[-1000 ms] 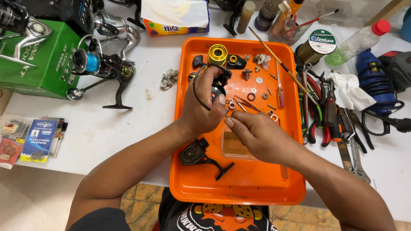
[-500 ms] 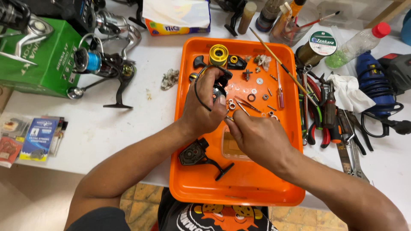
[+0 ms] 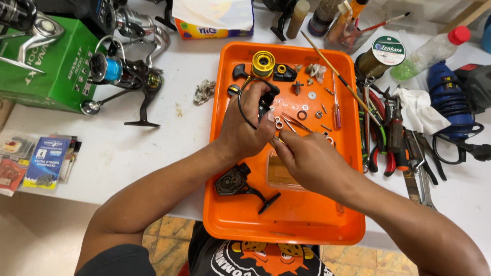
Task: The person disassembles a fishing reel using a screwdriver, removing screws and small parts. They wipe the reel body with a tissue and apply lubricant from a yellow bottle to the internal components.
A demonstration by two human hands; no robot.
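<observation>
Holding a black reel rotor (image 3: 263,99) with its wire bail above the orange tray (image 3: 286,225), left hand (image 3: 243,128) wrapped tightly around it, probably so that small pieces fall back into the tray. Right hand (image 3: 307,158) just beside, fingertips pinched narrow on something small and thin, too tiny to identify. Black reel body (image 3: 236,183) with handle lying in the tray, near its left wall. Yellow spool (image 3: 263,64) at the far edge of the tray; washers (image 3: 307,110) and screws spread in its middle, apart, likely for easy picking. Pliers (image 3: 391,148) right of the tray on the white table (image 3: 143,153); green box (image 3: 43,71) and complete spinning reel (image 3: 125,76) left of it. Tiled floor below.
</observation>
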